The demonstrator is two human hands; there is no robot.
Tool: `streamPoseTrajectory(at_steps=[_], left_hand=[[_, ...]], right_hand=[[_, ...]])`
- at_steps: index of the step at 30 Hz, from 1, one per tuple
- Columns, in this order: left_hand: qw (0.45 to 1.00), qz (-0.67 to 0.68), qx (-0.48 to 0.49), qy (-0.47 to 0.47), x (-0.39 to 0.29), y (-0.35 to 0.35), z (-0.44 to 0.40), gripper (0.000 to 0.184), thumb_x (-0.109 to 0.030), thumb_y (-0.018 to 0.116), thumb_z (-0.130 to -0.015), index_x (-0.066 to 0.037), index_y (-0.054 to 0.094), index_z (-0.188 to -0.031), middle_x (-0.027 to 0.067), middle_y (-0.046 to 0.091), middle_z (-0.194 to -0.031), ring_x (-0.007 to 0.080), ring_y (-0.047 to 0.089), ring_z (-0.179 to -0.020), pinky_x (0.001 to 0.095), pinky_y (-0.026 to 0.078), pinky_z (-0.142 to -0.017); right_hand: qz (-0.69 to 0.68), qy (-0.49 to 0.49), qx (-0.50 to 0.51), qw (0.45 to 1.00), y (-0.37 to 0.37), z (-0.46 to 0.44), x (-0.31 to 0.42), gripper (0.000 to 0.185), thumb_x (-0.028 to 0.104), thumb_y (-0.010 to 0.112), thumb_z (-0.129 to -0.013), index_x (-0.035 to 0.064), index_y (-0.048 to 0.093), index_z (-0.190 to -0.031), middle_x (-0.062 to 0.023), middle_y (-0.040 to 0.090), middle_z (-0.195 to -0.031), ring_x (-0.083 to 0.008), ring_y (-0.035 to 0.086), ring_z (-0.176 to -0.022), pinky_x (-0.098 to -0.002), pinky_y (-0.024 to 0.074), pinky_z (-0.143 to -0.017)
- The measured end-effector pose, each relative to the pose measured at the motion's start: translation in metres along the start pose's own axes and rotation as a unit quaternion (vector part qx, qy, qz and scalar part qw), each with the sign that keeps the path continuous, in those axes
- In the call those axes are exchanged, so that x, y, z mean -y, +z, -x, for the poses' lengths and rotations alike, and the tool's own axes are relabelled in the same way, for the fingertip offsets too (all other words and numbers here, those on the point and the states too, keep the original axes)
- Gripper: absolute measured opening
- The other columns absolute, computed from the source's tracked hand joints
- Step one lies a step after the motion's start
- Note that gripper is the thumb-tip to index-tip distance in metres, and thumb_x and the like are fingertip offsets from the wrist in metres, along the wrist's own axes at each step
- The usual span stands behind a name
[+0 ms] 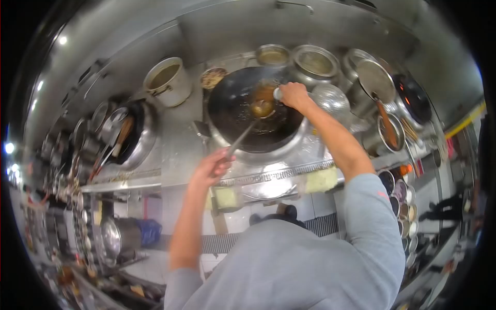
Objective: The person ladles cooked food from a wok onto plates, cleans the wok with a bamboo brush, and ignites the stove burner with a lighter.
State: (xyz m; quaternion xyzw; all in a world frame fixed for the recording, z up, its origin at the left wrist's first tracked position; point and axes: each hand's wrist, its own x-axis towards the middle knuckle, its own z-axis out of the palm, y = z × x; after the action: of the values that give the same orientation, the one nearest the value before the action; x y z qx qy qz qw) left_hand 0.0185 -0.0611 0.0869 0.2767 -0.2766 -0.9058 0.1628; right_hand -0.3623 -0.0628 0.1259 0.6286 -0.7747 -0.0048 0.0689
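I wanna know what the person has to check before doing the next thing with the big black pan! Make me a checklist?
1. Left hand holding the long handle of the ladle: ok.
2. Ladle's round end inside the big black pan, not out over the counter: ok.
3. Right hand over the pan, with the small pale thing in it: ok.
4. What that pale thing is: cannot tell, the fingers hide most of it.
5. Hands covered against heat: not ok, both are bare.
6. Fire on under the pan: cannot tell, no flame shows there.
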Motion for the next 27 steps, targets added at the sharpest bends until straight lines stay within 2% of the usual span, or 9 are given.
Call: streamPoseTrajectory(at_steps=[2, 5, 8, 11, 13, 15, 19, 21, 27], left_hand=[[0.999, 0.047, 0.022, 0.008, 0.008, -0.006, -0.008, 0.037, -0.01, 0.049, -0.095, 0.0, 0.04, -0.13, 0.016, 0.057, -0.092, 0.0059, 0.041, -0.054, 0.0151, 0.035, -0.035], [0.994, 0.104, 0.03, 0.008, 0.025, -0.005, -0.01, 0.034, -0.009, 0.049, -0.095, 0.001, 0.042, -0.126, 0.0147, 0.056, -0.09, 0.0062, 0.042, -0.055, 0.0151, 0.036, -0.036], [0.99, 0.131, 0.028, 0.033, 0.034, 0.004, -0.019, 0.032, -0.007, 0.052, -0.092, -0.001, 0.044, -0.123, 0.0124, 0.056, -0.087, 0.0073, 0.044, -0.055, 0.0159, 0.035, -0.037], [0.991, 0.121, 0.026, 0.041, 0.044, 0.005, -0.024, 0.04, -0.006, 0.055, -0.09, -0.002, 0.043, -0.128, 0.0098, 0.057, -0.085, 0.0103, 0.047, -0.055, 0.0196, 0.035, -0.039], [0.973, -0.146, -0.145, 0.107, 0.042, 0.024, -0.024, 0.051, -0.008, 0.056, -0.089, -0.003, 0.037, -0.136, 0.0102, 0.056, -0.085, 0.0118, 0.049, -0.056, 0.024, 0.039, -0.04], [0.906, -0.365, -0.188, 0.103, 0.043, 0.008, -0.036, 0.06, -0.009, 0.056, -0.087, -0.002, 0.031, -0.142, 0.0143, 0.059, -0.09, 0.0168, 0.056, -0.059, 0.0318, 0.045, -0.045], [0.557, -0.722, -0.189, 0.364, 0.035, -0.03, -0.032, 0.061, -0.01, 0.054, -0.085, -0.002, 0.031, -0.141, 0.0213, 0.063, -0.101, 0.0276, 0.063, -0.061, 0.0407, 0.051, -0.054], [0.779, -0.586, -0.199, 0.102, 0.008, 0.025, 0.003, 0.055, -0.008, 0.055, -0.088, -0.005, 0.035, -0.139, 0.0125, 0.058, -0.081, 0.0155, 0.053, -0.049, 0.0344, 0.046, -0.045], [0.864, -0.473, -0.157, 0.074, 0.013, 0.036, 0.008, 0.059, -0.008, 0.055, -0.087, 0.003, 0.031, -0.14, 0.0137, 0.058, -0.083, 0.016, 0.053, -0.052, 0.0311, 0.044, -0.044]], right_hand=[[0.003, -0.019, -0.068, 0.997, -0.009, -0.007, 0.016, 0.028, 0.023, 0.064, -0.075, 0.0093, 0.07, -0.098, -0.013, 0.07, -0.093, -0.0283, 0.069, -0.086, -0.0397, 0.0558, -0.072], [-0.142, -0.017, 0.174, 0.974, -0.017, 0.0, 0.018, 0.026, 0.022, 0.064, -0.075, 0.0078, 0.07, -0.096, -0.0145, 0.07, -0.094, -0.0309, 0.068, -0.088, -0.0402, 0.0559, -0.074], [-0.013, 0.002, -0.002, 1.0, -0.003, -0.016, 0.021, 0.034, 0.027, 0.065, -0.075, 0.0068, 0.067, -0.103, -0.0151, 0.07, -0.094, -0.0312, 0.069, -0.085, -0.0409, 0.0559, -0.074], [-0.208, 0.056, 0.189, 0.958, -0.026, 0.013, 0.038, 0.032, 0.025, 0.061, -0.078, 0.0069, 0.067, -0.104, -0.0195, 0.068, -0.097, -0.0341, 0.068, -0.087, -0.0427, 0.0551, -0.077], [-0.123, 0.042, 0.092, 0.987, 0.002, 0.013, 0.025, 0.032, 0.025, 0.06, -0.079, 0.0061, 0.066, -0.105, -0.0202, 0.068, -0.097, -0.0333, 0.068, -0.086, -0.0426, 0.0552, -0.076], [-0.036, 0.024, -0.013, 0.999, 0.02, 0.01, 0.011, 0.032, 0.025, 0.059, -0.081, 0.0053, 0.066, -0.105, -0.021, 0.068, -0.097, -0.0325, 0.069, -0.085, -0.0424, 0.0552, -0.076], [-0.142, 0.132, 0.115, 0.974, -0.004, 0.047, 0.011, 0.034, 0.03, 0.06, -0.082, 0.0053, 0.065, -0.105, -0.019, 0.068, -0.099, -0.0295, 0.069, -0.088, -0.0412, 0.0546, -0.077], [-0.231, 0.128, 0.178, 0.948, -0.024, 0.055, 0.015, 0.037, 0.034, 0.063, -0.08, 0.0079, 0.065, -0.106, -0.0181, 0.067, -0.102, -0.0292, 0.067, -0.093, -0.0404, 0.0543, -0.078], [0.035, -0.036, -0.086, 0.995, 0.006, 0.015, 0.011, 0.015, 0.015, 0.06, -0.08, 0.0102, 0.069, -0.09, -0.0122, 0.069, -0.084, -0.0307, 0.068, -0.081, -0.0403, 0.0549, -0.069]])
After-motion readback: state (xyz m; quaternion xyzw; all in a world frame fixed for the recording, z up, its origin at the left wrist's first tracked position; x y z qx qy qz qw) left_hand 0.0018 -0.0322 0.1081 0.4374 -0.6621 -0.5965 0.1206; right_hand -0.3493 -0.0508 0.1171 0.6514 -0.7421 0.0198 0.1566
